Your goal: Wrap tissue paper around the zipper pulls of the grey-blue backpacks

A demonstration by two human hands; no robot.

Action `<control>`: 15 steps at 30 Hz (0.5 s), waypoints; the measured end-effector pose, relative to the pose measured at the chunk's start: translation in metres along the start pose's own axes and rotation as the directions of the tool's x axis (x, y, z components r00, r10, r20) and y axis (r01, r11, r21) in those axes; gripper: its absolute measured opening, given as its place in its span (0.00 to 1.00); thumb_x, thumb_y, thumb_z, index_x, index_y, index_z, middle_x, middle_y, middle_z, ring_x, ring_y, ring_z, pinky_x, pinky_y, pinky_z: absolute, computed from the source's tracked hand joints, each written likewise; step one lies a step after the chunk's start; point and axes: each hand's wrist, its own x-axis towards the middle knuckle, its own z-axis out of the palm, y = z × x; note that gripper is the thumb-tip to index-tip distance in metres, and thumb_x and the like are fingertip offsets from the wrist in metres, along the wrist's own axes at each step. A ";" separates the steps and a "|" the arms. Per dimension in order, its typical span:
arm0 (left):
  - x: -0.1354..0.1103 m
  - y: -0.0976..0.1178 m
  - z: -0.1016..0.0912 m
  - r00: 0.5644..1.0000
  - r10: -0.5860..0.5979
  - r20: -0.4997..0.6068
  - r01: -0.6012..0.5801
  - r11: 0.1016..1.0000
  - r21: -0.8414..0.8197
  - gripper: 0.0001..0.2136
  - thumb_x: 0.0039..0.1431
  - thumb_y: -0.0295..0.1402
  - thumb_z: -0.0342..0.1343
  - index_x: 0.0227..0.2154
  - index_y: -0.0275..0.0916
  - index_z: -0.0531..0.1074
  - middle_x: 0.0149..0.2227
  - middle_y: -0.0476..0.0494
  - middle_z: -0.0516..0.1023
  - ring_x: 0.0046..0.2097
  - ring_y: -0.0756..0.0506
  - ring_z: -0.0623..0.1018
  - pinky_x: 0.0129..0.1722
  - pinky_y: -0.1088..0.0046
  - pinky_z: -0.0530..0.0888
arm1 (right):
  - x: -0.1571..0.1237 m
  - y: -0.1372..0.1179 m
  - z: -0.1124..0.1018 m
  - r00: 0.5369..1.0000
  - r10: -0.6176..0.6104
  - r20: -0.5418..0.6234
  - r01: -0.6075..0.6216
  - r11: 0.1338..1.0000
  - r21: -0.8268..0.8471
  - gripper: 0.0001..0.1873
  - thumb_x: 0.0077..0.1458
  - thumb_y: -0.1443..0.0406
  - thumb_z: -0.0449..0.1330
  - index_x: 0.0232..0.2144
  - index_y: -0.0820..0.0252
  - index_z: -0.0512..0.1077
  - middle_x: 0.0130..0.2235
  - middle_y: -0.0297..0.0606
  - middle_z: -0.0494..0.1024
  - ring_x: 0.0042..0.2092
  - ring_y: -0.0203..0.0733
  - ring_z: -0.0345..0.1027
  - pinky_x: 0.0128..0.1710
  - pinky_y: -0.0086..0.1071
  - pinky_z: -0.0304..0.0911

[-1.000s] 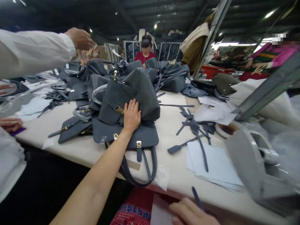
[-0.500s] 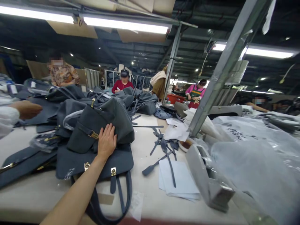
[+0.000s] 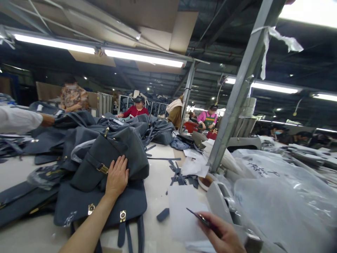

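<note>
My left hand (image 3: pixel 117 177) lies flat, fingers stretched out, on a dark grey handbag (image 3: pixel 113 158) with a gold clasp. That bag rests on another flat grey bag (image 3: pixel 131 207) whose handles hang toward me. My right hand (image 3: pixel 223 237) has come up at the bottom right, fingers pinched on a thin dark strip (image 3: pixel 197 217), held over a stack of white paper sheets (image 3: pixel 184 214).
More grey bags (image 3: pixel 155 130) are piled across the long table (image 3: pixel 158 165). Loose dark straps (image 3: pixel 179 175) and paper lie near a slanted metal post (image 3: pixel 237 95). Clear plastic sheeting (image 3: pixel 284 189) covers the right. A white-sleeved arm (image 3: pixel 21 119) reaches in at left; other people work farther back.
The view has tilted up and to the right. My right hand has risen into view with the thin strip. My left hand has stayed on the bag.
</note>
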 end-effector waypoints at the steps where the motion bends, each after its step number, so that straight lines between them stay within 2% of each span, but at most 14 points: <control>1: -0.001 -0.001 0.001 1.000 0.001 -0.004 -0.001 1.000 0.001 0.22 0.63 0.32 0.42 0.56 0.27 0.67 0.62 0.30 0.65 0.63 0.35 0.64 0.62 0.51 0.55 | 0.019 -0.002 0.000 1.000 0.029 -0.011 -0.029 0.999 -0.025 0.16 0.50 0.56 0.59 0.37 0.56 0.80 0.32 0.37 0.83 0.32 0.43 0.76 0.31 0.27 0.70; 4: -0.002 -0.002 0.002 1.000 -0.002 -0.008 0.002 1.000 0.009 0.22 0.63 0.32 0.42 0.56 0.29 0.68 0.62 0.31 0.65 0.62 0.35 0.65 0.62 0.51 0.55 | 0.070 -0.002 -0.003 0.993 0.066 -0.101 -0.088 0.969 -0.231 0.22 0.52 0.58 0.53 0.43 0.61 0.78 0.30 0.39 0.83 0.28 0.44 0.75 0.30 0.32 0.70; 6: -0.003 -0.003 0.003 1.000 -0.004 -0.007 0.004 1.000 0.013 0.22 0.63 0.31 0.42 0.56 0.29 0.67 0.62 0.32 0.64 0.63 0.35 0.64 0.62 0.51 0.56 | 0.089 0.003 -0.002 0.984 0.009 -0.180 -0.079 0.920 -0.383 0.23 0.52 0.59 0.50 0.43 0.63 0.77 0.37 0.45 0.83 0.35 0.48 0.77 0.38 0.36 0.71; 8: -0.004 -0.004 0.004 1.000 -0.006 -0.005 0.006 1.000 0.008 0.21 0.63 0.31 0.43 0.56 0.30 0.67 0.62 0.33 0.64 0.63 0.36 0.64 0.63 0.52 0.56 | 0.094 0.008 0.004 0.980 -0.060 -0.188 -0.036 0.884 -0.467 0.22 0.53 0.59 0.48 0.40 0.63 0.78 0.44 0.49 0.81 0.43 0.52 0.76 0.45 0.39 0.69; 10: -0.004 -0.004 0.004 1.000 -0.010 -0.003 0.010 1.000 -0.004 0.21 0.63 0.30 0.43 0.57 0.31 0.67 0.63 0.34 0.64 0.63 0.36 0.63 0.63 0.52 0.56 | 0.086 0.013 0.017 0.994 -0.065 -0.089 0.016 0.882 -0.470 0.20 0.54 0.58 0.48 0.38 0.59 0.77 0.43 0.47 0.82 0.44 0.51 0.76 0.45 0.38 0.68; 12: -0.005 -0.003 0.004 1.000 -0.022 -0.002 0.022 1.000 -0.011 0.21 0.63 0.30 0.44 0.57 0.31 0.66 0.63 0.34 0.63 0.64 0.37 0.63 0.63 0.52 0.56 | 0.074 0.017 0.032 0.998 -0.036 0.047 0.052 0.904 -0.425 0.19 0.56 0.57 0.48 0.35 0.55 0.77 0.39 0.42 0.83 0.40 0.48 0.77 0.40 0.34 0.68; 15: -0.007 -0.001 0.001 0.999 -0.046 0.006 0.046 0.999 -0.024 0.21 0.62 0.29 0.44 0.58 0.32 0.65 0.63 0.34 0.63 0.64 0.37 0.63 0.63 0.52 0.57 | 0.060 0.016 0.057 0.974 0.010 0.226 0.065 0.944 -0.324 0.18 0.57 0.54 0.49 0.29 0.52 0.75 0.28 0.36 0.83 0.33 0.44 0.77 0.33 0.30 0.67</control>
